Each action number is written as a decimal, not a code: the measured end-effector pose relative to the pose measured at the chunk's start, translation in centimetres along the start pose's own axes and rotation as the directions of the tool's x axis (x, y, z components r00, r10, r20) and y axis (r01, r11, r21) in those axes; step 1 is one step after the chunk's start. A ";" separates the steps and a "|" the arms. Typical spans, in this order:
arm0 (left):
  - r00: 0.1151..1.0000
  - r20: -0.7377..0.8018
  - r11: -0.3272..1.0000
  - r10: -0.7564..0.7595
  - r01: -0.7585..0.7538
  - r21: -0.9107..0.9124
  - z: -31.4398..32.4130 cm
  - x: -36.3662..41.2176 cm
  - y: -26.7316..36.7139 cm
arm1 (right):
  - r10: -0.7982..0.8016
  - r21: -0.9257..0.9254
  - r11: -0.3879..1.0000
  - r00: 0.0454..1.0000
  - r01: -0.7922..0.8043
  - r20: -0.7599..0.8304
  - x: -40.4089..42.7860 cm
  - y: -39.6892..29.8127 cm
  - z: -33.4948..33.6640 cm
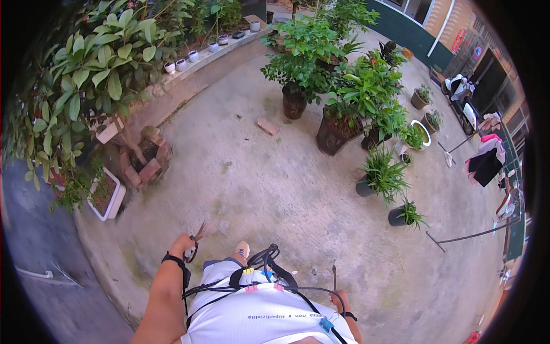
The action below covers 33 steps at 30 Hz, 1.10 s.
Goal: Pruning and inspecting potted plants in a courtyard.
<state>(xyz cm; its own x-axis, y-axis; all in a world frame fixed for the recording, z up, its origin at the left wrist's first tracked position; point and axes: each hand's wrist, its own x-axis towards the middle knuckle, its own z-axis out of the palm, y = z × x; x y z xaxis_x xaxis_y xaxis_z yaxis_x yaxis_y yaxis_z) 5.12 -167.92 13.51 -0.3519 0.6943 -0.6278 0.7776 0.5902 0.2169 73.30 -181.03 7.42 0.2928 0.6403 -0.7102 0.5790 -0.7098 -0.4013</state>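
My left hand [182, 245] is closed around a pair of scissors [199, 235], its blades pointing up and away from me over the concrete. In my right hand [339, 299], beside my hip, is a thin rod-like tool [334, 275] with a narrow, pointed dark tip; its exact kind is too small to tell. Part of that hand is hidden behind a black cable. Below both hands lies the concrete yard floor [240, 185]. One shoe [242, 249] shows in front of my white shirt.
Ahead to the right stand several potted plants [339, 129]. A loose brick [268, 127] lies on the floor. On the left are a white planter [112, 202] and a brick-ringed tree [148, 170]. Black cables [266, 258] loop at my waist. Laundry [485, 161] hangs far right, near a scooter [462, 101].
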 end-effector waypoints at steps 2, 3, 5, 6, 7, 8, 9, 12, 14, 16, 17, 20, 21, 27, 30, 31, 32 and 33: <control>0.999 0.026 1.000 -0.029 0.029 0.012 -0.9 -0.6 -0.6 | 0.063 -0.037 0.997 0.998 -0.063 -0.003 0.5 0.9 0.9; 0.999 0.021 0.999 -0.040 0.039 0.029 -1.3 -0.8 -0.9 | 0.046 -0.034 0.998 0.999 -0.046 -0.006 0.7 1.3 1.3; 0.997 0.053 0.998 -0.056 0.055 0.022 -2.3 -0.6 -1.2 | 0.067 -0.077 0.995 0.997 -0.070 -0.037 1.2 1.5 1.9; 0.994 0.078 0.997 -0.081 0.081 0.004 -2.7 -0.2 -1.2 | 0.019 -0.148 0.989 1.000 -0.019 0.001 1.6 1.4 2.2; 0.988 0.105 0.994 -0.110 0.110 0.004 -3.1 0.4 -1.2 | -0.026 -0.216 0.976 0.999 0.034 0.042 2.2 1.1 2.4; 0.984 0.132 0.992 -0.123 0.121 0.022 -3.6 1.1 -1.2 | -0.066 -0.287 0.954 0.994 0.088 0.087 2.8 0.6 2.6; 0.983 0.134 0.992 -0.122 0.125 -0.012 -4.1 2.1 -1.2 | -0.003 -0.367 0.929 0.993 0.046 0.117 3.5 -0.2 2.9; 0.991 0.118 0.997 -0.056 0.062 -0.044 -5.2 5.6 -1.0 | 0.123 -0.241 0.964 0.992 -0.111 0.037 5.4 -4.2 3.6; 0.994 0.102 0.997 -0.026 0.033 -0.069 -5.9 8.6 -0.2 | 0.207 -0.246 0.946 0.978 -0.210 -0.037 6.1 -8.4 3.6; 0.994 0.107 0.998 -0.018 0.024 -0.054 -7.0 11.3 0.4 | 0.118 -0.238 0.964 0.993 -0.115 -0.002 5.9 -13.0 2.2; 0.994 0.106 0.998 0.002 0.005 -0.068 -7.9 12.9 1.0 | 0.081 -0.225 0.971 0.997 -0.076 0.011 6.3 -15.7 1.7; 0.997 0.045 0.997 0.056 -0.058 0.048 -9.5 16.7 2.8 | -0.065 0.364 0.918 0.965 0.158 -0.254 7.0 -21.4 1.5; 0.996 0.083 0.999 0.046 -0.047 0.013 -9.7 17.6 3.3 | -0.041 0.349 0.926 0.958 0.143 -0.285 7.2 -22.4 1.3; 0.995 0.078 0.984 0.055 -0.041 -0.173 -9.6 23.8 5.0 | -0.118 -0.268 0.961 0.974 0.063 -0.192 10.2 -23.9 -0.6; 0.997 0.072 0.971 0.013 0.005 -0.238 -9.6 25.1 5.0 | 0.022 -0.408 0.913 1.000 -0.019 0.001 12.6 -24.0 -2.2; 0.997 0.077 0.972 -0.005 0.023 -0.233 -9.7 25.4 5.2 | -0.004 -0.372 0.928 0.999 -0.012 -0.043 13.7 -24.3 -2.6; 0.994 0.102 0.942 0.037 -0.001 -0.335 -10.0 25.3 5.2 | -0.014 -0.382 0.924 0.997 -0.016 -0.075 15.3 -24.9 -3.0; 0.999 0.045 0.970 0.003 0.008 -0.245 -10.3 25.2 5.5 | -0.017 -0.406 0.914 0.994 -0.027 -0.104 17.1 -25.7 -3.4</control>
<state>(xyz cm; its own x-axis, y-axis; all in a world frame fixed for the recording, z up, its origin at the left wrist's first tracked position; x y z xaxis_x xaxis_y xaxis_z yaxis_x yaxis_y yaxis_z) -4.85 -142.91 6.54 -0.3263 0.6767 -0.6601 0.6235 0.6789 0.3878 65.98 -150.84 7.57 0.3603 0.6792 -0.6394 0.8298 -0.5465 -0.1130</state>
